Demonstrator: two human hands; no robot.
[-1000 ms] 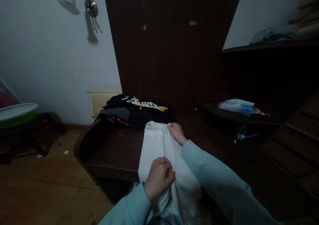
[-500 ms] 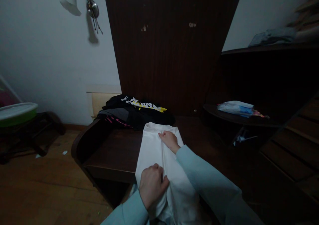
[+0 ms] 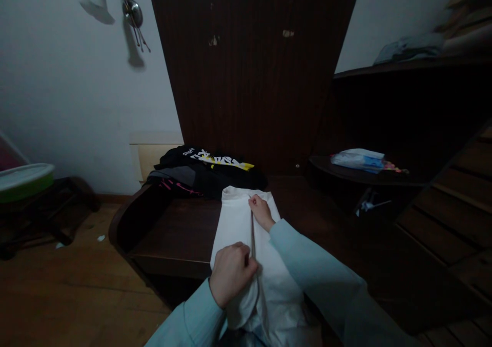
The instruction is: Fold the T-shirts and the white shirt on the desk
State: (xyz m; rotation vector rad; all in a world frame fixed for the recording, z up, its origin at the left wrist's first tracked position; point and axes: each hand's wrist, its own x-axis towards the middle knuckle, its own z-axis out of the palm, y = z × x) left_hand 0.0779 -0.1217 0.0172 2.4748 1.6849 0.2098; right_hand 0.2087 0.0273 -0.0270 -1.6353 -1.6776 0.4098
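Left hand (image 3: 229, 273) has its fingers (image 3: 243, 250) clenched on a fold of the long white cotton garment (image 3: 235, 223), near edge. Right hand (image 3: 261, 211) pinches the same crease farther up. Garment's laid out on the dark wooden tabletop (image 3: 180, 234), hanging off the front. Pile of black printed clothes (image 3: 203, 170) just behind it.

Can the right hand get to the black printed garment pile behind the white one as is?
Probably yes. The right hand pinches the white garment near its far edge, and the black printed clothes pile lies just beyond on the dark wooden table, with nothing between.
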